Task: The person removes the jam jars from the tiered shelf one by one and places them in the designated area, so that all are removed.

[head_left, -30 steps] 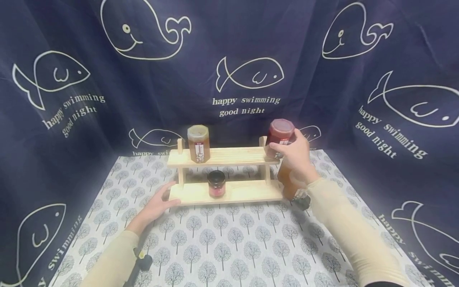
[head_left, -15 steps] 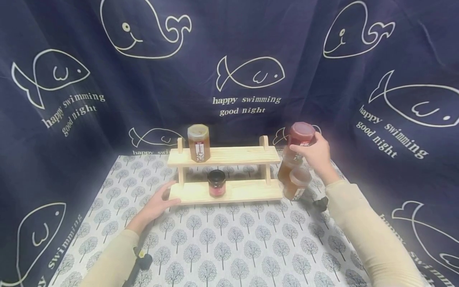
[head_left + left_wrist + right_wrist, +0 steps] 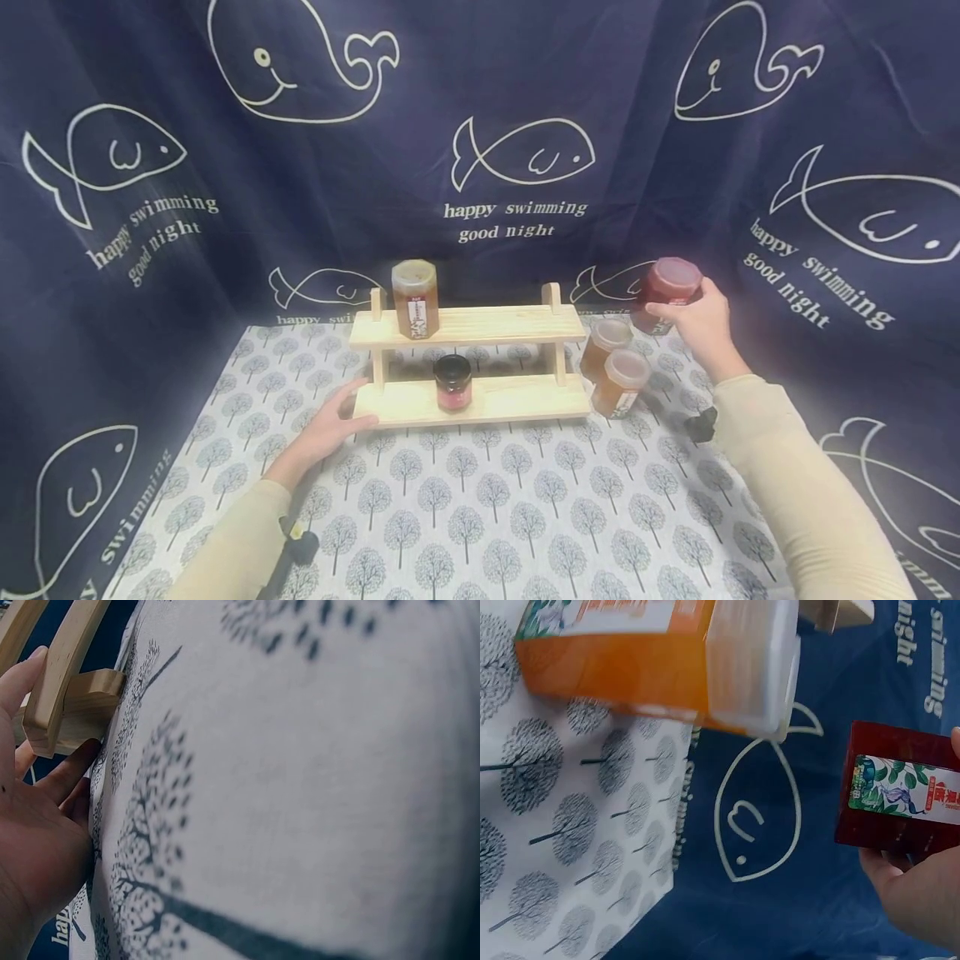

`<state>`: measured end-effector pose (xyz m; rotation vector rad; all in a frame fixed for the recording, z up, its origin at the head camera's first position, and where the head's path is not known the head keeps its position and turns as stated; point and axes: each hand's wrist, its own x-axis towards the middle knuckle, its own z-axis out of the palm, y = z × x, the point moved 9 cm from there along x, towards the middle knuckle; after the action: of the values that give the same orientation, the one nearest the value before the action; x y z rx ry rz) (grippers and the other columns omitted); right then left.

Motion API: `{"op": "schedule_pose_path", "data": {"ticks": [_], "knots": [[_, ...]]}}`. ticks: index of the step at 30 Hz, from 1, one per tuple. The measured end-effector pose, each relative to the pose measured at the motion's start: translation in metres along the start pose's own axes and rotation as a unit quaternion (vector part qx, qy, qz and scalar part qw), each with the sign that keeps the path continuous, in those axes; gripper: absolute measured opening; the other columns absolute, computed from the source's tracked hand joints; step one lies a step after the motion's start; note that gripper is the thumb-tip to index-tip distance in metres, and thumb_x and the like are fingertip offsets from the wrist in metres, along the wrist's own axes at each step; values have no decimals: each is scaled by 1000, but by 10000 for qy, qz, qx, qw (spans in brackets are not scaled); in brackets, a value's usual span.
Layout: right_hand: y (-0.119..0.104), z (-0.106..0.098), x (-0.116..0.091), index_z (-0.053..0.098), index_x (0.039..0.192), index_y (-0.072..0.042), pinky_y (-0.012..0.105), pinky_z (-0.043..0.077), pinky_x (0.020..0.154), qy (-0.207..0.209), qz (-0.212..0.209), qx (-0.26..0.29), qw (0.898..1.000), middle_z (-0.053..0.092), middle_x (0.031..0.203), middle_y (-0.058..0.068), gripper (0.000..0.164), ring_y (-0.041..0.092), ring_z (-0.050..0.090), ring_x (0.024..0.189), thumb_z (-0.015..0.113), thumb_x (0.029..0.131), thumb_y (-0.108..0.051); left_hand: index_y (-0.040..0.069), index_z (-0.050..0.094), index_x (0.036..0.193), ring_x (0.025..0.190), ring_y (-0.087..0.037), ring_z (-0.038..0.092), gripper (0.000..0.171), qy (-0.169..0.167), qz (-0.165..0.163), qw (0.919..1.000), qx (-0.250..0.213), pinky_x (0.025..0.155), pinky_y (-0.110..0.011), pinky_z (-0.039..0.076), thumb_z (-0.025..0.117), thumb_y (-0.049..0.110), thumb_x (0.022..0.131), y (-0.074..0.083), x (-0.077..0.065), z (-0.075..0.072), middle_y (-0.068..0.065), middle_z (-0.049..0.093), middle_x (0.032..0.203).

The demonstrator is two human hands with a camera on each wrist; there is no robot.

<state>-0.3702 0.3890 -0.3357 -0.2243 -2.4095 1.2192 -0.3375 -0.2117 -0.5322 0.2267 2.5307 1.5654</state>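
Observation:
My right hand (image 3: 703, 327) grips a dark red jar (image 3: 671, 292) with a pinkish lid, held in the air right of the two-tier wooden shelf rack (image 3: 472, 404). In the right wrist view, the red jar (image 3: 900, 787) shows a printed label, apart from the cloth. My left hand (image 3: 333, 423) holds the left end of the rack's lower board; in the left wrist view, fingers lie on both sides of that wooden end (image 3: 56, 690). An amber jar (image 3: 417, 304) stands upright on the upper board. A small black-lidded jar (image 3: 453, 385) stands on the lower one.
Two amber jars with pale lids, a front one (image 3: 621, 385) and a rear one (image 3: 606, 346), stand close together at the rack's right end. Tree-patterned cloth (image 3: 465, 508) covers the table. A dark blue curtain (image 3: 517, 50) with fish drawings hangs behind and at the sides.
The right hand has carried the red jar rightward off the upper board's right end, past the two amber jars, which now show fully. The left hand has stayed in place.

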Motion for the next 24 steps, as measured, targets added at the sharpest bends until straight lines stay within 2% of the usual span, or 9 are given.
{"op": "schedule_pose_path", "data": {"ticks": [6, 14, 24], "knots": [[20, -4, 2, 41, 147, 4, 45, 44, 105, 28, 322, 158, 9994, 55, 135, 23, 80, 32, 53, 117, 83, 82, -16, 20, 30, 159, 150, -44, 15, 92, -9, 59, 10000, -2, 114, -74, 6, 77, 47, 85, 0, 2, -1, -17, 20, 165], [54, 1, 1, 35, 149, 7, 48, 40, 112, -62, 523, 161, 9985, 52, 139, 26, 83, 34, 51, 123, 80, 84, -17, 17, 28, 159, 150, -45, 13, 91, -38, 49, 9996, -283, 115, -73, 4, 78, 39, 87, -3, 1, 0, -18, 16, 166], [87, 23, -5, 29, 150, 12, 58, 35, 114, -530, 465, 71, 9975, 45, 144, 36, 88, 50, 44, 132, 80, 82, -10, 19, 31, 158, 150, -42, 17, 91, 44, 111, 9998, -136, 115, -73, 7, 78, 46, 85, 0, -1, -1, -14, 20, 165]]}}
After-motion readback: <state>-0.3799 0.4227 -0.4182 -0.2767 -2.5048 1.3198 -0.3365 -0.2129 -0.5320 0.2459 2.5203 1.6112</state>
